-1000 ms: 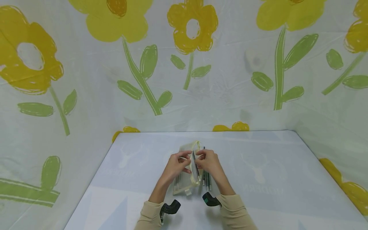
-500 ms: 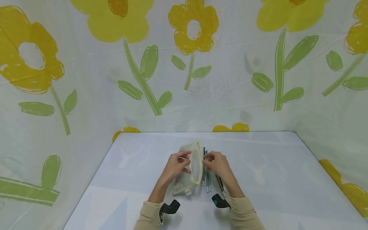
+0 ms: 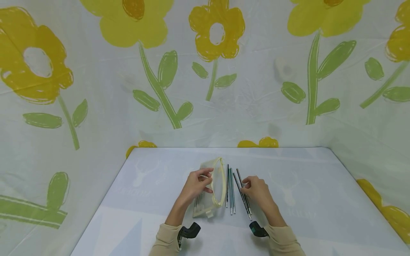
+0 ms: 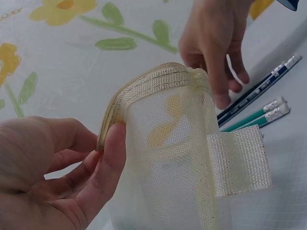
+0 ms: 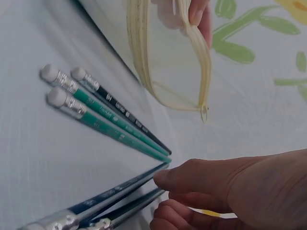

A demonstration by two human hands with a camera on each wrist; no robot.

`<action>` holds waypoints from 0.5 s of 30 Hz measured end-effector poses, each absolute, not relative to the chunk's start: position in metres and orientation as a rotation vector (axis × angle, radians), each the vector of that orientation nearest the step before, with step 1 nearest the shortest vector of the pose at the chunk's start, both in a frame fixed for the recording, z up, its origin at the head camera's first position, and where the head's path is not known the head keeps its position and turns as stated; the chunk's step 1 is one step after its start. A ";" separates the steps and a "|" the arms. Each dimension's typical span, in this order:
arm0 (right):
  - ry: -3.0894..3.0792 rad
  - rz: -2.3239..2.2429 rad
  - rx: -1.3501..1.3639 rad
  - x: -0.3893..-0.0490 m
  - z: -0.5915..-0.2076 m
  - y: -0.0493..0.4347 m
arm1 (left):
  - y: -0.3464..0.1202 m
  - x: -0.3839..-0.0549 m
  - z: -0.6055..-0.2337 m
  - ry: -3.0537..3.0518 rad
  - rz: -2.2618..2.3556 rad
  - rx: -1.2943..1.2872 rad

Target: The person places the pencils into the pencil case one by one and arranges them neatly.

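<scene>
Pinching the zippered edge of the pale mesh pouch, my left hand holds its mouth gaping beside the green pencils and black pencil on the table. Farther right, my right hand is at two dark pencils, thumb by their points; whether it grips one, I cannot tell. Flowered cloth hangs behind.

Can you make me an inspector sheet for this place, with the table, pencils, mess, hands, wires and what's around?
Surface: pale table, faintly patterned.
Job's things: mesh pouch, mouth open; beside it two green pencils, one black pencil and two dark pencils.
Clutter: nothing seen.
Grippers: left hand pinches the mesh pouch's edge; right hand has its fingers at the dark pencils, grip unclear.
Cables: nothing seen.
Surroundings: flower-printed backdrop behind the table and along both sides.
</scene>
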State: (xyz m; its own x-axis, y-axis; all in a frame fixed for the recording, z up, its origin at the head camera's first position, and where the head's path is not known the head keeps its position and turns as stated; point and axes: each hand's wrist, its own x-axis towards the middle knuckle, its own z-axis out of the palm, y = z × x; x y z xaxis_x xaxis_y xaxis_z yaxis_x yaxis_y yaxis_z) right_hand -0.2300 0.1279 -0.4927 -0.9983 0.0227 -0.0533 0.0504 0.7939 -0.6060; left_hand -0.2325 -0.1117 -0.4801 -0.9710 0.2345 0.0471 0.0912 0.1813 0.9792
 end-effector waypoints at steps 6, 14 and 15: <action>2.912 -0.972 0.065 -0.226 -0.493 0.131 | -0.111 -0.233 -0.480 2.323 1.915 0.310; 2.911 -0.948 0.083 -0.226 -0.493 0.134 | -0.110 -0.232 -0.481 2.308 1.932 0.319; 2.909 -0.945 0.082 -0.226 -0.493 0.134 | -0.110 -0.232 -0.481 2.306 1.931 0.318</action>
State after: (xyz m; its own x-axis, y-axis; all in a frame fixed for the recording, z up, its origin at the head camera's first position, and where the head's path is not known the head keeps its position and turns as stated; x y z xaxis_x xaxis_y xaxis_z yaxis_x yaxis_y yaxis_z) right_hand -0.2255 0.1336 -0.4935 -0.9952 0.0255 -0.0943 0.0761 0.8080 -0.5843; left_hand -0.2321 -0.1104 -0.4811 -0.9711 0.2343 0.0452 0.0856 0.1652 0.9825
